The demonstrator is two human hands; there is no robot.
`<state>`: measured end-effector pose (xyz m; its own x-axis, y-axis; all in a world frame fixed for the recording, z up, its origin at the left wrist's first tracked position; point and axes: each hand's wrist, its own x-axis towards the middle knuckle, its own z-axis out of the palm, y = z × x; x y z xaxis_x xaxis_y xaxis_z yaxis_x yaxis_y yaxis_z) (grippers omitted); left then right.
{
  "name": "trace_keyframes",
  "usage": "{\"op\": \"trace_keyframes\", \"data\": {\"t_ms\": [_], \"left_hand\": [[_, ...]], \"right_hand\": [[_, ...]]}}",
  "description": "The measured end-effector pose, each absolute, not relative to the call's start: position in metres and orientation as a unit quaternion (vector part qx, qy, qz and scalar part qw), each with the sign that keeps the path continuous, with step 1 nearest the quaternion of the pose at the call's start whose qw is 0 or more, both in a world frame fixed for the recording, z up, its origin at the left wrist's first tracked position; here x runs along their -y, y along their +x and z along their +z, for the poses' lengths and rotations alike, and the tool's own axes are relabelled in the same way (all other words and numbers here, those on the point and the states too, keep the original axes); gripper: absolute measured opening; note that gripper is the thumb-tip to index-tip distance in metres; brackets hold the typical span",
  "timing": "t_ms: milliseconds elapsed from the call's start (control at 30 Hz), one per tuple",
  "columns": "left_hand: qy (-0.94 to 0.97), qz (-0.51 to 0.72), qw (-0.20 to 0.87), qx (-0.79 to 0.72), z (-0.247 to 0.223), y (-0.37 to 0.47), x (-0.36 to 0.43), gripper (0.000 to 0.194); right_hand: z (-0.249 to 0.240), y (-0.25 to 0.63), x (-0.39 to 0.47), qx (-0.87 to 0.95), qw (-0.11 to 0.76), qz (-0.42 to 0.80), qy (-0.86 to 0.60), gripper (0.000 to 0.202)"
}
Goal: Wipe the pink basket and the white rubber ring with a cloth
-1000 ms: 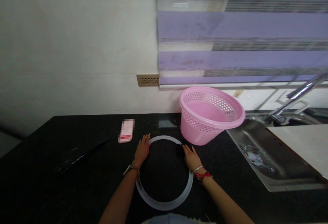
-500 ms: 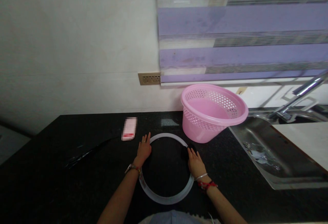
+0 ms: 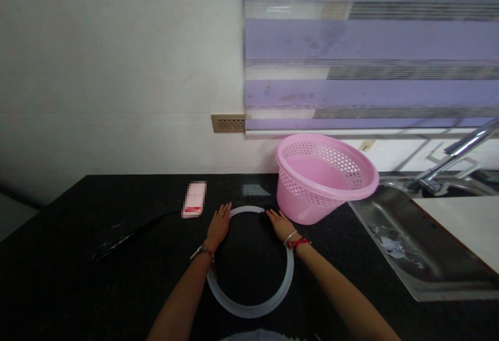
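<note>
A whitish, translucent ring (image 3: 254, 311) lies flat on the dark countertop, with black showing inside it. My left hand (image 3: 219, 226) rests on its upper left edge, fingers stretched out and pointing away from me. On its upper right edge lies my right hand (image 3: 281, 225), open with the fingers extended; something black shows by these fingertips, and I cannot make out what it is. Parts of the ring are hidden beneath both hands.
A pink basket (image 3: 302, 208) with a perforated upper band stands behind my right hand. A pale pink blurred item (image 3: 194, 199) and a thin shiny black strip (image 3: 132, 234) lie left. At right is a steel sink (image 3: 390, 211) with a faucet (image 3: 473, 138).
My right hand has slid up and left along the ring, toward its far edge. My left hand has barely moved. The view has tilted slightly.
</note>
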<state>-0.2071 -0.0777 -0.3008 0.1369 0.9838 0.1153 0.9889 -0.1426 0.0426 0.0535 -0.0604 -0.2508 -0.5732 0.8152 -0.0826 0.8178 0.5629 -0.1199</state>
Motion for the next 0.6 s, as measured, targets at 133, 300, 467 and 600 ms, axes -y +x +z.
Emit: {"op": "trace_keyframes", "data": {"t_ms": [133, 300, 467, 600], "left_hand": [[-0.738, -0.051, 0.025, 0.673, -0.294, -0.204, 0.081, 0.050], [-0.725, -0.042, 0.016, 0.687, -0.287, -0.200, 0.083, 0.050], [-0.721, -0.042, 0.016, 0.691, -0.288, -0.200, 0.084, 0.051], [-0.717, -0.049, 0.018, 0.696, -0.288, -0.199, 0.087, 0.049]], "right_hand": [[-0.255, 0.055, 0.064, -0.871, 0.005, -0.078, 0.484, 0.059], [-0.266, 0.069, 0.089, -0.844, -0.010, -0.054, 0.534, 0.056], [-0.268, 0.079, 0.129, -0.809, -0.014, -0.057, 0.585, 0.053], [-0.270, 0.075, 0.161, -0.781, -0.013, -0.054, 0.622, 0.053]]}}
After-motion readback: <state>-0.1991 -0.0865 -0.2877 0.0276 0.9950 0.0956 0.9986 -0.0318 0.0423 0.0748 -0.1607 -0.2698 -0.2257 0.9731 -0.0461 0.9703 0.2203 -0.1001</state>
